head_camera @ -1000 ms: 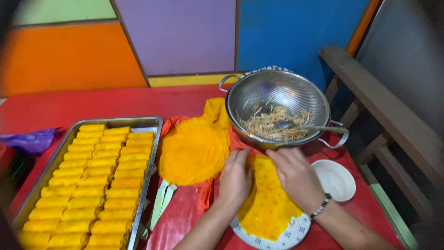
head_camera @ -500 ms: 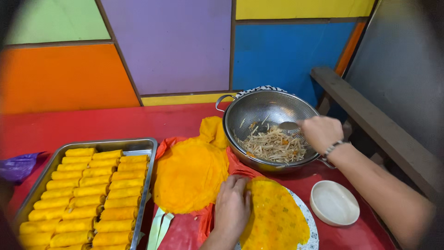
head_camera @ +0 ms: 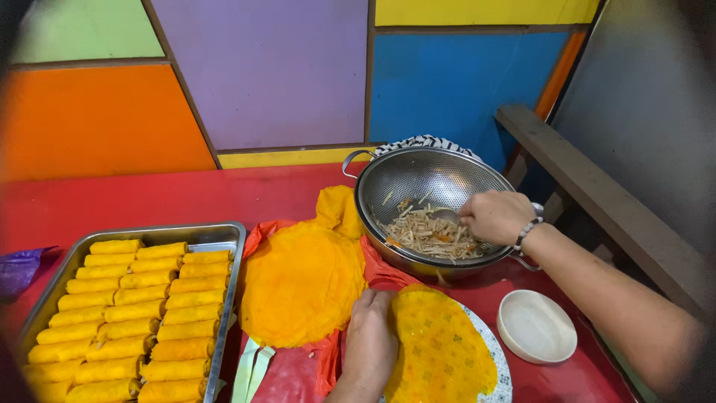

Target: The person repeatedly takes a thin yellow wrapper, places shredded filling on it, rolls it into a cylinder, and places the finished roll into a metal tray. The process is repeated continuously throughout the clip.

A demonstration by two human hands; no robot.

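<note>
Inside the metal colander (head_camera: 418,183) of shredded filling (head_camera: 425,233), right-hand fingers (head_camera: 477,216) pinch a spoon (head_camera: 446,216)

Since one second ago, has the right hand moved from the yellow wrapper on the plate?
Yes. The right hand left the yellow wrapper and went up into the metal strainer, where it holds the spoon in the filling.

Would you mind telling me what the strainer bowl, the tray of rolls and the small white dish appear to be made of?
The strainer bowl looks like shiny steel: its grey wall is finely perforated, with wire loop handles. The tray also seems to be metal, with a bright, reflective rolled rim. The small white dish has a smooth, matte surface; ceramic or plastic, which the picture leaves open.
</note>
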